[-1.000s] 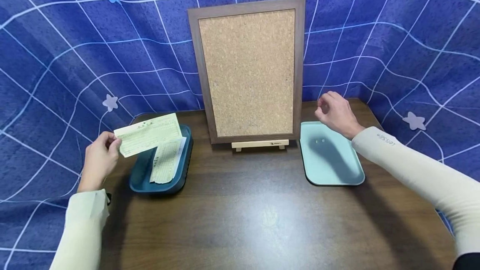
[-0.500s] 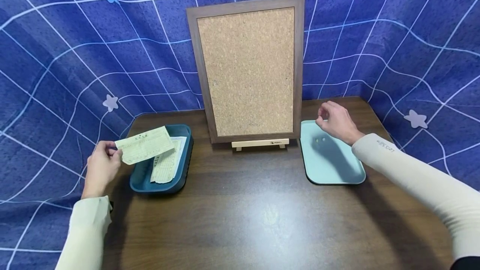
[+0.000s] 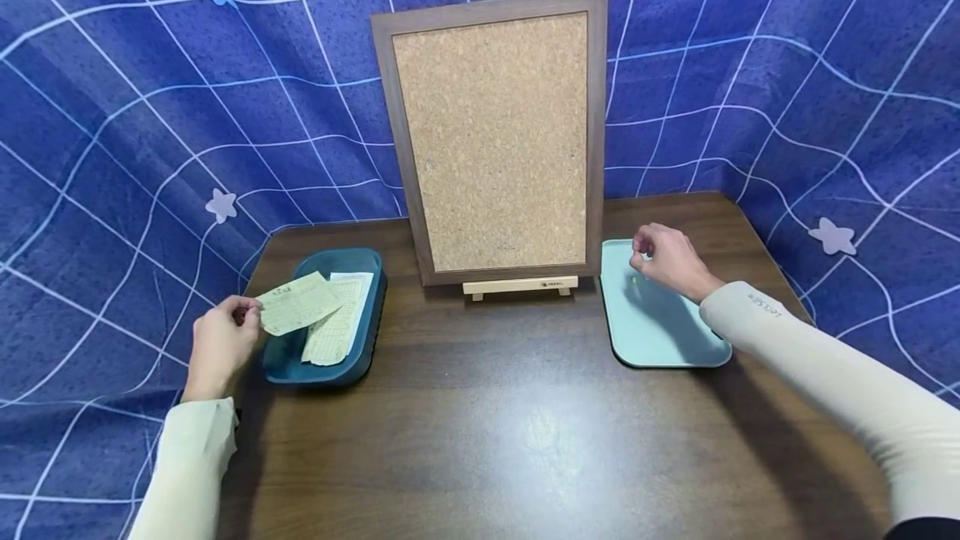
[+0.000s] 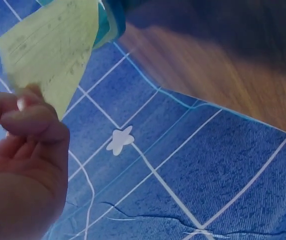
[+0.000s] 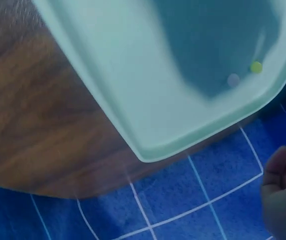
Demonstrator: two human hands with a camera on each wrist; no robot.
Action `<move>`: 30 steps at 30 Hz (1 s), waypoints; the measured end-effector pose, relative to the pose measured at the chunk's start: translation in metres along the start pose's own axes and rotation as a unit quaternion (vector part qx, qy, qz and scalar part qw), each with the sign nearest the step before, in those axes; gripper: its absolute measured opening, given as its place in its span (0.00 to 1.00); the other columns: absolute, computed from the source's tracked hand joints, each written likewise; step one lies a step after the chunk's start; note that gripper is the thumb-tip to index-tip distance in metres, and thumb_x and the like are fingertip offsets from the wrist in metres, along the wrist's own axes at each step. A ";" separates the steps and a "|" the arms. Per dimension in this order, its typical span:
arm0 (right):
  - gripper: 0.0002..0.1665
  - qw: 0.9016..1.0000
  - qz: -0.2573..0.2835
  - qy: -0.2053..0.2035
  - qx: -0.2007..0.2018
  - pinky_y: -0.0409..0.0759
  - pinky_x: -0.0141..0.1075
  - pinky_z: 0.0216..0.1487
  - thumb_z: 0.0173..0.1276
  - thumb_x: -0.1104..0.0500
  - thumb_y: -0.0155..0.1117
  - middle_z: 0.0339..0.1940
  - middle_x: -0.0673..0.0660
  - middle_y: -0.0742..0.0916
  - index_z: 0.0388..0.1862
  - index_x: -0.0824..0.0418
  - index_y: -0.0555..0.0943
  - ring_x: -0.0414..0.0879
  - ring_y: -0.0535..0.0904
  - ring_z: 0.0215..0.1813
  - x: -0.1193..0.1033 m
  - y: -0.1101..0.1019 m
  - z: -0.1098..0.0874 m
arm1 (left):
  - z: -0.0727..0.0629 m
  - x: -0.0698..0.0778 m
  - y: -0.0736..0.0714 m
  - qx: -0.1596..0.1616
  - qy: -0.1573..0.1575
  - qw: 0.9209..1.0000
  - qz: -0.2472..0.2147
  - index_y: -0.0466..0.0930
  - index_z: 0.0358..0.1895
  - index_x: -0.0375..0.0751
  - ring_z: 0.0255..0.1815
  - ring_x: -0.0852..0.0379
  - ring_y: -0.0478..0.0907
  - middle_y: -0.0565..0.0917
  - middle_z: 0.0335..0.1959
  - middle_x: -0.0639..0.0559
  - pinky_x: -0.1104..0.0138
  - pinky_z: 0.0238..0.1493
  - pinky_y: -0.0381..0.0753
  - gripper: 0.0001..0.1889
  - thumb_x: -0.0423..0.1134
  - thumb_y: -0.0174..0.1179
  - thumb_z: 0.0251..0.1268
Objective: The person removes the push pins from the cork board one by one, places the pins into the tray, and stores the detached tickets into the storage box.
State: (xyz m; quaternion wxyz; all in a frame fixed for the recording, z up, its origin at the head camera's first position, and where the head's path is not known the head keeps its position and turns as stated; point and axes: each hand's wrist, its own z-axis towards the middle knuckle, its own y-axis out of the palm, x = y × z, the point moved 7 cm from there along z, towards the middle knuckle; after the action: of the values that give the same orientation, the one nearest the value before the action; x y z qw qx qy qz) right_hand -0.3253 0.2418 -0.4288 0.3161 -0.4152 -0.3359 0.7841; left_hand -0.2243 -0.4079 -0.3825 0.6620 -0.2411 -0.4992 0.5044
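My left hand (image 3: 222,348) pinches a pale yellow-green printed paper slip (image 3: 300,304) by its edge, thumb against fingers. The slip is held over a dark teal basket (image 3: 352,373), where another greenish slip (image 3: 327,344) and a white paper (image 3: 363,297) lie. In the left wrist view the held slip (image 4: 48,50) stretches away from the fingers. My right hand (image 3: 670,261) hovers above a mint tray (image 3: 660,340), fingers loosely bent, with nothing seen between them. A yellow thumbtack (image 5: 256,67) and a whitish thumbtack (image 5: 233,80) lie on the tray in the right wrist view.
A brown-framed cork board (image 3: 495,148) stands upright on a small wooden easel (image 3: 521,287) at the back middle, between basket and tray. The brown wooden table (image 3: 480,407) reaches forward from it. A blue gridded curtain (image 3: 300,48) with stars hangs behind and at both sides.
My left hand has moved right and down with the slip, bringing it lower over the basket. My right hand has come down a little toward the tray.
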 end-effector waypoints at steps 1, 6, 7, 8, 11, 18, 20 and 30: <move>0.07 1.000 0.003 0.005 -0.007 0.68 0.42 0.29 0.46 0.65 0.64 0.23 0.53 0.77 0.23 0.59 0.74 0.47 0.73 0.27 0.002 0.002 -0.001 | -0.001 0.001 0.003 -0.011 0.006 1.000 0.001 0.81 0.37 0.34 0.26 0.51 0.70 0.79 0.26 0.43 0.67 0.27 0.64 0.08 0.29 0.51 0.61; 0.07 0.999 0.020 0.014 -0.046 0.67 0.39 0.27 0.46 0.66 0.62 0.19 0.51 0.77 0.21 0.58 0.73 0.45 0.71 0.23 0.009 0.018 -0.006 | -0.003 0.005 0.015 -0.050 0.044 0.998 -0.001 0.82 0.37 0.34 0.25 0.53 0.70 0.79 0.24 0.46 0.69 0.26 0.64 0.08 0.27 0.54 0.57; 0.06 0.998 0.022 0.015 -0.058 0.67 0.39 0.27 0.46 0.66 0.62 0.19 0.50 0.77 0.21 0.58 0.73 0.45 0.71 0.23 0.010 0.023 -0.007 | -0.004 0.006 0.017 -0.053 0.049 0.997 -0.002 0.82 0.37 0.34 0.25 0.54 0.71 0.80 0.24 0.46 0.70 0.27 0.64 0.08 0.27 0.55 0.56; 0.06 0.997 0.024 0.016 -0.069 0.68 0.39 0.27 0.47 0.66 0.62 0.18 0.50 0.76 0.21 0.58 0.73 0.45 0.71 0.23 0.011 0.027 -0.008 | -0.004 0.007 0.019 -0.055 0.053 0.997 -0.002 0.83 0.36 0.35 0.24 0.56 0.72 0.81 0.24 0.47 0.71 0.27 0.65 0.07 0.27 0.57 0.56; 0.06 0.995 0.021 0.024 -0.097 0.69 0.40 0.28 0.47 0.68 0.61 0.18 0.49 0.77 0.21 0.59 0.74 0.45 0.71 0.23 0.012 0.037 -0.011 | -0.004 0.011 0.024 -0.058 0.061 0.996 -0.011 0.84 0.34 0.36 0.24 0.59 0.73 0.82 0.24 0.48 0.73 0.26 0.66 0.05 0.29 0.61 0.55; 0.06 0.990 -0.001 0.042 -0.137 0.69 0.40 0.29 0.48 0.68 0.63 0.18 0.49 0.77 0.21 0.59 0.75 0.45 0.71 0.23 0.013 0.048 -0.017 | -0.005 0.025 0.035 -0.080 0.086 0.993 -0.018 0.85 0.33 0.37 0.25 0.57 0.76 0.84 0.26 0.49 0.71 0.27 0.68 0.03 0.31 0.64 0.55; 0.06 0.989 -0.001 0.043 -0.143 0.69 0.40 0.29 0.49 0.67 0.63 0.18 0.49 0.77 0.21 0.59 0.75 0.45 0.71 0.23 0.011 0.050 -0.018 | -0.006 0.028 0.039 -0.093 0.089 0.992 -0.017 0.85 0.33 0.38 0.26 0.55 0.76 0.84 0.26 0.49 0.68 0.28 0.70 0.03 0.31 0.64 0.55; 0.05 0.987 -0.010 0.054 -0.154 0.68 0.40 0.29 0.50 0.66 0.63 0.18 0.50 0.77 0.21 0.59 0.76 0.46 0.71 0.24 0.008 0.051 -0.020 | -0.010 0.031 0.060 -0.173 0.070 0.982 -0.022 0.85 0.37 0.36 0.29 0.54 0.76 0.85 0.28 0.50 0.63 0.31 0.73 0.05 0.32 0.61 0.60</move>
State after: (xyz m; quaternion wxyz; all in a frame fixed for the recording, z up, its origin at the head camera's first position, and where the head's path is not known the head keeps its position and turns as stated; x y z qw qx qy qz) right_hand -0.3227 0.2241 -0.4815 0.2738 -0.4974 -0.4393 0.6961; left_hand -0.2413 -0.3552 -0.4230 0.6543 -0.3757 -0.5370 0.3774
